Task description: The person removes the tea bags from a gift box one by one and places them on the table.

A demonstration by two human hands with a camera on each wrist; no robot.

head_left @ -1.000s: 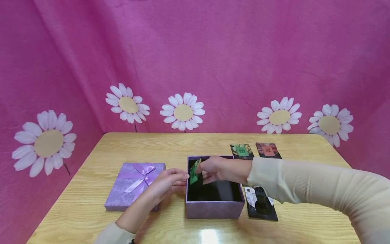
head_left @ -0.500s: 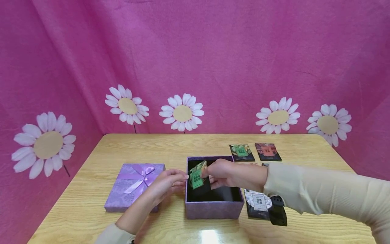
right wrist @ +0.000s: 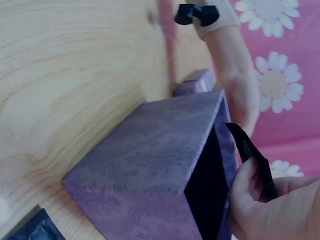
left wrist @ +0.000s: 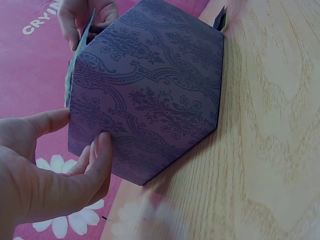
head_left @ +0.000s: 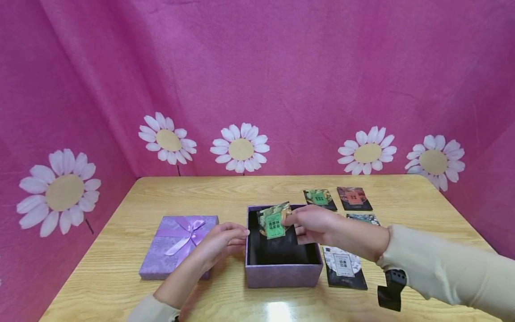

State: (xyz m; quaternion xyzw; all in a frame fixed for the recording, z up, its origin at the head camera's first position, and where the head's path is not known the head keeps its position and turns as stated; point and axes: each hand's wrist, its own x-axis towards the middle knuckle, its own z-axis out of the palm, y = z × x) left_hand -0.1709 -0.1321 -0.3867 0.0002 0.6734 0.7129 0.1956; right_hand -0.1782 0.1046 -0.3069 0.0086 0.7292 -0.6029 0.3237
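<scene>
A purple patterned gift box (head_left: pixel 283 276) stands uncovered on the table, its inside dark. My left hand (head_left: pixel 225 239) is at its left side; in the left wrist view the fingertips (left wrist: pixel 104 142) rest on the outer wall and the thumb touches the rim. Over the opening, my right hand (head_left: pixel 318 226) pinches a black tea packet (head_left: pixel 277 243) with a green label by its right edge. The packet is tilted, its label facing up toward the head view. From the right wrist view the same packet (right wrist: pixel 245 145) shows nearly edge-on, above the rim.
Left of the box lies its purple lid (head_left: pixel 170 250) with a ribbon bow. More tea packets lie to the right: a green one (head_left: pixel 320 199), a red one (head_left: pixel 355 200), a bluish one (head_left: pixel 364 218) partly behind the arm, and a white one (head_left: pixel 344 268).
My right hand has moved right and raised the green-labelled tea packet from the box's left inner side to over the opening, turning its face up. My left hand has stayed put.
</scene>
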